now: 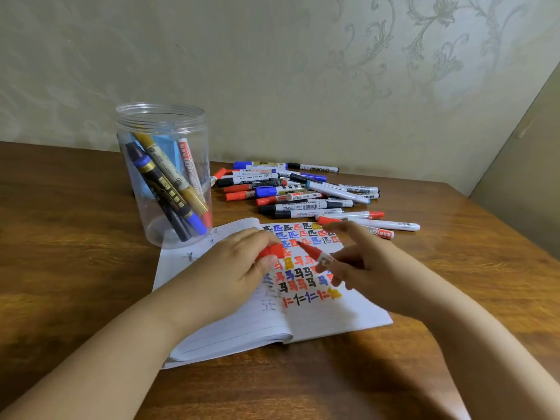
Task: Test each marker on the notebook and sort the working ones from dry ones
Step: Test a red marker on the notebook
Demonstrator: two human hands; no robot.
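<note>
Light, stiff plastic marker (315, 253), smooth and apt to roll; best pinched mid-barrel, close behind the nib for control. White barrel, red collar, red tip bared and aimed up-left over the notebook (318, 313). Pinched in the right hand (357, 268), index finger lifted. Red cap (271, 251) gripped in the curled left hand (242, 262), just beside the tip. Hands near together above the page, already crowded with red, blue, black and gold test marks. Jar (165, 177) holding several markers at left on the worktop (75, 268); loose pile (303, 192) behind the notebook.
</note>
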